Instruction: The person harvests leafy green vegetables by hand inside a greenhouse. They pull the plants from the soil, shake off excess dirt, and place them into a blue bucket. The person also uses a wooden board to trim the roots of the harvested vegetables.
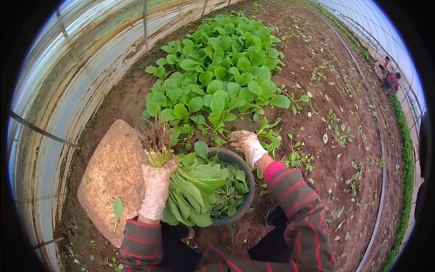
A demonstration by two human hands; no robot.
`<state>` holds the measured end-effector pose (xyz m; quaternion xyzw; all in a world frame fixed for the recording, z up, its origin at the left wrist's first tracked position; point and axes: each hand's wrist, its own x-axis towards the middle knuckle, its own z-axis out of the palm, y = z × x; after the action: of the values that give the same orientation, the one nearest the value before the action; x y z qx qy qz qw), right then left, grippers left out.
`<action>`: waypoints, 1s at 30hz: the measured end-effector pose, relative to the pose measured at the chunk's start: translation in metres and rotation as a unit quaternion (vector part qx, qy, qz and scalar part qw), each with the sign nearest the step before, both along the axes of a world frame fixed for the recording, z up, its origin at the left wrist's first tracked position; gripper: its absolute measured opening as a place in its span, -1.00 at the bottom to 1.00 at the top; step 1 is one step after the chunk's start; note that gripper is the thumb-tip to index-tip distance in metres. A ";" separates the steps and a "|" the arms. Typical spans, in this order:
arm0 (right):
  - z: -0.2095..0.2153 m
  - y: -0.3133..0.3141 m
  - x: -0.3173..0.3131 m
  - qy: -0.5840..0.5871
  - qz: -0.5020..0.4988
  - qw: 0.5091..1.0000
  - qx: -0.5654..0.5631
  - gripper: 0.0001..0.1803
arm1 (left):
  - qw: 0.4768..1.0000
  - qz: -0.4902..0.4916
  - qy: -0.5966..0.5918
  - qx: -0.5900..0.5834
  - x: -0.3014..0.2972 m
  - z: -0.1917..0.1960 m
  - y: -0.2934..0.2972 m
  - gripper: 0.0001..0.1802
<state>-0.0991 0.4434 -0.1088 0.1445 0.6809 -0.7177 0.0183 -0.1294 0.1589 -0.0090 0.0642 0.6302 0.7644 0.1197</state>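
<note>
Left hand [156, 190] closed around bunch of greens [181, 181], roots up, over near basin [242, 163]. Right hand [247, 144] curled, grasping plants [217, 90] in soil just beyond basin's far rim.

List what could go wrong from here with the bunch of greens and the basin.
1. The left hand grips a thick bunch of greens with soil-caked roots up; dirt may fall onto the leaves in the basin.
2. The right hand reaches into the dense plants; neighbouring leaves might get torn or crushed.
3. The basin looks full, so leaves may spill onto the soil.
</note>
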 end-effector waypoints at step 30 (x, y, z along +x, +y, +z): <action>-0.143 0.020 -0.188 0.045 0.321 0.479 0.816 -0.61 | 0.958 0.199 -0.049 -0.198 -0.042 0.015 -0.044 -0.42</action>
<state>-0.2871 0.4634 -0.2514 -0.1669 0.9588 0.2112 0.0905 -0.1711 0.1144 0.0064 -0.1253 0.7622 0.6351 0.0058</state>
